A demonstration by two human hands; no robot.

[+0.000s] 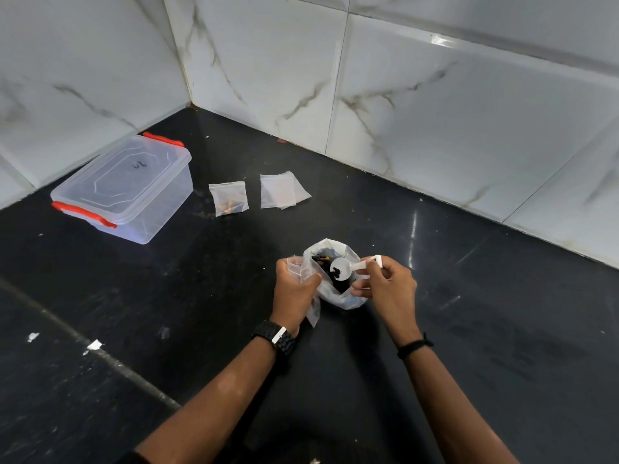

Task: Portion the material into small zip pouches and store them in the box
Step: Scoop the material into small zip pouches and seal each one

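Note:
My left hand (294, 286) grips a small clear zip pouch (310, 308) that hangs down beside an open plastic bag (348, 296) of dark material. My right hand (385, 283) pinches the handle of a white scoop (343, 266), whose bowl holds a few dark bits over the bag's mouth. A filled pouch (228, 198) with orange and dark pieces lies on the black counter (469, 329). To its right lies a small stack of empty pouches (281, 190). The clear box (124, 189) with red clips stands at the left, lid on.
White marble-patterned wall tiles (435, 112) close off the counter at the back and left, meeting in a corner. A seam in the counter runs diagonally at the lower left, with small white scraps (93, 344) near it.

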